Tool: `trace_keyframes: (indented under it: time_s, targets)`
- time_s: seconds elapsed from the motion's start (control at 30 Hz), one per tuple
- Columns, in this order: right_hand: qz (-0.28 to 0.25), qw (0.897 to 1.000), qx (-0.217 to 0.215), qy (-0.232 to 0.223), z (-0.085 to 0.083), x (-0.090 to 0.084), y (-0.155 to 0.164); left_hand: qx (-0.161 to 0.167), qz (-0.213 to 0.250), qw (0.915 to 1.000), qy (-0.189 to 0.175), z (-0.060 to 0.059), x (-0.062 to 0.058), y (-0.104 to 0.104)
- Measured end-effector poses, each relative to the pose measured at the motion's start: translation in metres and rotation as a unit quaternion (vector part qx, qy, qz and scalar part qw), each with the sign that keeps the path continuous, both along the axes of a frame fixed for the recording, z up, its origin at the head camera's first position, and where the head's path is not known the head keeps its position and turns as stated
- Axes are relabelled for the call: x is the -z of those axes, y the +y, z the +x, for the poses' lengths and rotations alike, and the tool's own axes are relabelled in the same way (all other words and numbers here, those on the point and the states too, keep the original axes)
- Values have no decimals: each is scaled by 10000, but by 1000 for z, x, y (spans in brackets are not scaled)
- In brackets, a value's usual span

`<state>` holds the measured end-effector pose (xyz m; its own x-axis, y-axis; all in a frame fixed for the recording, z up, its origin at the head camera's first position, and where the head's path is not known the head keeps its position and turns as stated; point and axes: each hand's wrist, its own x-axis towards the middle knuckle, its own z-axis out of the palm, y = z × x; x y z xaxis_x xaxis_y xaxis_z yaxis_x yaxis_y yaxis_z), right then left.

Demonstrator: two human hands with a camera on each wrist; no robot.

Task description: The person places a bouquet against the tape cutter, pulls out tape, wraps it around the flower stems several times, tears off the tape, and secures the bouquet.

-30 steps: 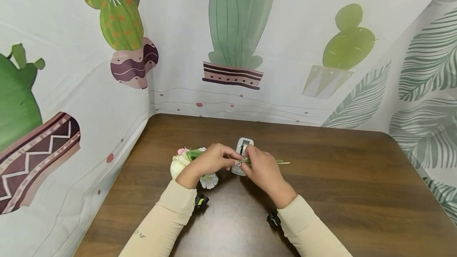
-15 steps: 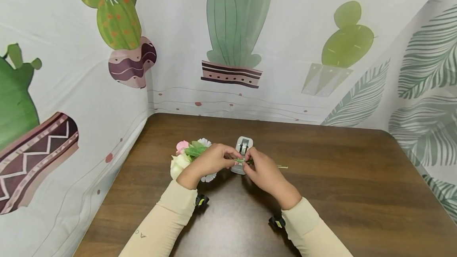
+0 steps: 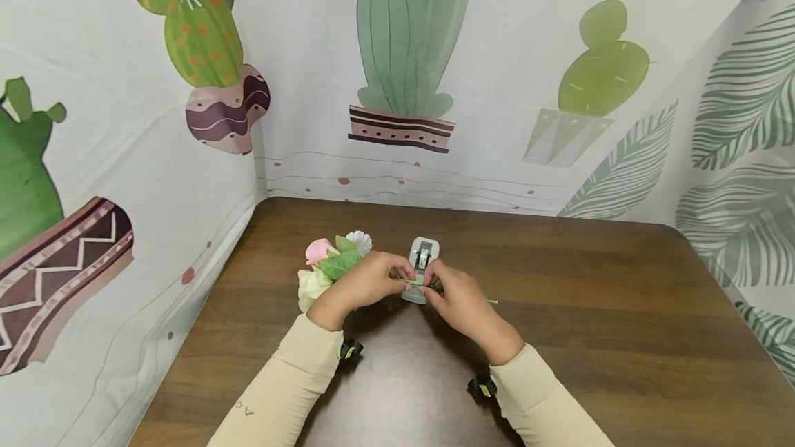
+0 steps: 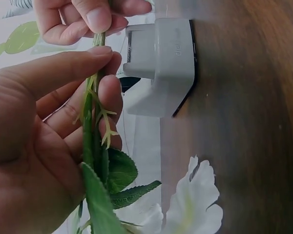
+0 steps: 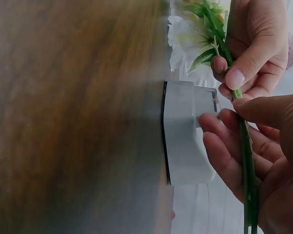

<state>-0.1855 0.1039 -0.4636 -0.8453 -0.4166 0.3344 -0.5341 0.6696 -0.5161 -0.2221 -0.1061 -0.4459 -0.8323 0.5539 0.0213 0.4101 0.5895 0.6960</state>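
Observation:
My left hand [image 3: 366,281] pinches a bundle of green flower stems [image 4: 89,126] between thumb and fingers, just below the leaves. Right beside it, my right hand [image 3: 462,302] pinches the same stems with thumb and forefinger, its other fingers loosely bent under them in the right wrist view. At the left end of the bunch are a cream rose [image 3: 312,286], a pink flower [image 3: 318,251], a white flower [image 3: 359,243] and green leaves [image 3: 339,264]. The stem ends stick out past the right hand. Behind both hands stands a grey tape dispenser [image 3: 424,250] on the table.
The brown wooden table [image 3: 596,323] reaches back to a white cloth backdrop [image 3: 497,157] printed with cacti and leaves. Black wrist cameras [image 3: 482,386] hang at both light sleeves, low over the tabletop.
The bunch has turned in my hands: the upper white flower and leaves show more, and the lower white flower has gone from the head view. The stem tip has dropped nearer me.

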Motion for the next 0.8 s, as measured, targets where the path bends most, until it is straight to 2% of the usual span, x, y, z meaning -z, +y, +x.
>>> trace_keyframes:
  time_s: [0.27, 0.53, 0.8]
  targets:
    - [70, 9999, 77, 138, -1, 3, -1, -11, -205, 9997, 119, -1, 3, 1]
    - [16, 9999, 137, 18, 2, 5, -1, -129, -237, 9992, 304, 0, 3, 1]
    - [74, 9994, 54, 345, 2, 5, -2, -302, -434, 9971, 543, 2, 3, 3]
